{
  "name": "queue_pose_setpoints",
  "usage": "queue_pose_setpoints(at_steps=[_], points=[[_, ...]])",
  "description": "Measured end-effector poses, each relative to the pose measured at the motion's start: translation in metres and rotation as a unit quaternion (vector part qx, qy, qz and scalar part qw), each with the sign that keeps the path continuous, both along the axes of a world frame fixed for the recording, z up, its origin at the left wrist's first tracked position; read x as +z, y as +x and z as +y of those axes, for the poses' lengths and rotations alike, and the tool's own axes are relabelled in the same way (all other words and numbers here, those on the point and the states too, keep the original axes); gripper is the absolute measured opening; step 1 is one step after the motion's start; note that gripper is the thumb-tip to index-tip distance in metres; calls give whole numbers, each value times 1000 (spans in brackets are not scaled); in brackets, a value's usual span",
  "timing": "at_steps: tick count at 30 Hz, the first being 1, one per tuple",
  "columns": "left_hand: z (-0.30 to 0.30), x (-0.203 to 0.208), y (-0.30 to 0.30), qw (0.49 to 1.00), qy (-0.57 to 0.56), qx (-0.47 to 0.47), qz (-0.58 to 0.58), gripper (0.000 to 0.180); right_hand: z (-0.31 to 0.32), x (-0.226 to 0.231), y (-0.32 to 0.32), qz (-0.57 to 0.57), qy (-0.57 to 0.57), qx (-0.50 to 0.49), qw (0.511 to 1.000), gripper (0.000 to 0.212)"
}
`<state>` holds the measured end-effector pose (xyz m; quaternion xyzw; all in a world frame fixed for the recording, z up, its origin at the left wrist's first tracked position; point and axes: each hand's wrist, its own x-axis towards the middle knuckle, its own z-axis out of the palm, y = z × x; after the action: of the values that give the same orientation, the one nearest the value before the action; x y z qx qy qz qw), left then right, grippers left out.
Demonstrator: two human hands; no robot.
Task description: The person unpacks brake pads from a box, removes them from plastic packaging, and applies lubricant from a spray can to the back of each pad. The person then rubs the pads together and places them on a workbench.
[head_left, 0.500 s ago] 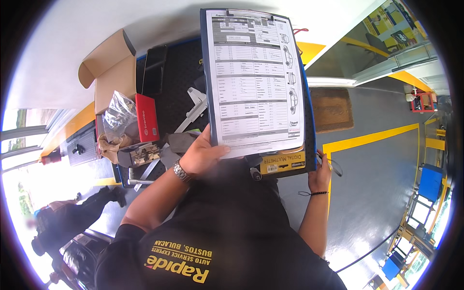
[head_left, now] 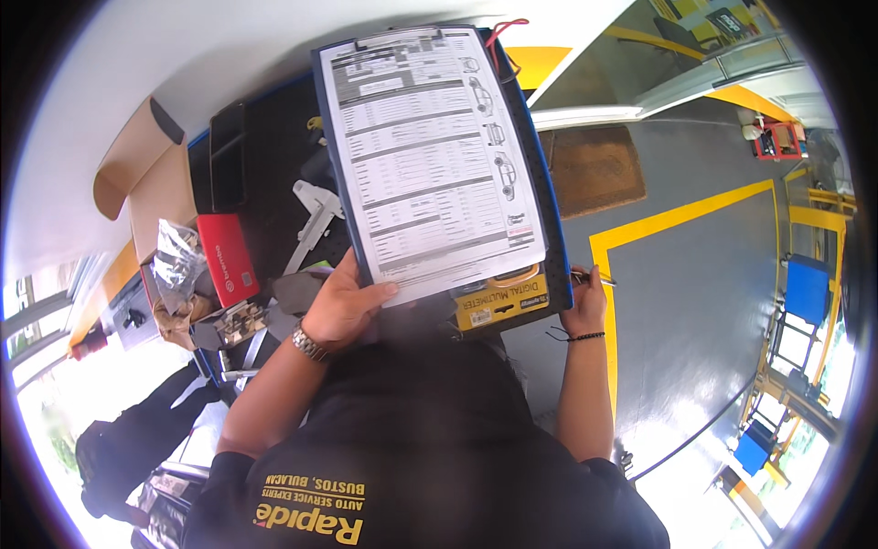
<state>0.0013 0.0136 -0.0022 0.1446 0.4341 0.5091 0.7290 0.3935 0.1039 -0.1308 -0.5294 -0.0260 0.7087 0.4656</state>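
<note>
My left hand (head_left: 346,306) grips the lower left corner of a dark blue clipboard (head_left: 327,110), its thumb lying on top of the paper. A printed checklist form (head_left: 425,174) with small car drawings down one side is held under the clip. My right hand (head_left: 585,302) is closed around a thin pen (head_left: 596,277), to the right of the clipboard and beside the table's edge. Just below the form, a yellow multimeter box (head_left: 501,302) lies partly covered. A white caliper (head_left: 315,220) rests left of the clipboard on the black tabletop (head_left: 279,151).
At the left stand an open cardboard box (head_left: 157,201), a red box (head_left: 229,261) and a clear plastic bag (head_left: 179,254). A dark flat device (head_left: 228,156) lies behind them. A red cable (head_left: 498,41) shows beyond the clipboard. A brown mat (head_left: 599,171) lies on the grey floor.
The clipboard has shifted left and tilted in the picture, uncovering more of the multimeter box. The whole view has turned slightly. The pen in my right hand now points differently and is less blurred.
</note>
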Motion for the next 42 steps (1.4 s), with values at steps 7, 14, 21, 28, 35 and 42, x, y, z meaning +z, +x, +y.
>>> queue_pose_setpoints(at_steps=[7,14,21,28,35,42], points=[[7,2,-3,999,27,33,-1,63,14,2,-5,3,-34,52,998,46],[21,8,-22,997,12,68,-37,62,14,5,-24,-29,-61,123,990,37],[5,19,-6,997,16,14,-71,75,11,31,-67,-65,-33,100,992,37],[39,29,48,996,46,63,-53,57,21,-10,-26,-118,-47,174,976,34],[95,59,116,970,50,217,-94,45,29,-16,-7,-166,-55,235,956,32],[153,32,100,925,-13,364,-110,37,39,-21,1,-194,-60,295,934,31]])
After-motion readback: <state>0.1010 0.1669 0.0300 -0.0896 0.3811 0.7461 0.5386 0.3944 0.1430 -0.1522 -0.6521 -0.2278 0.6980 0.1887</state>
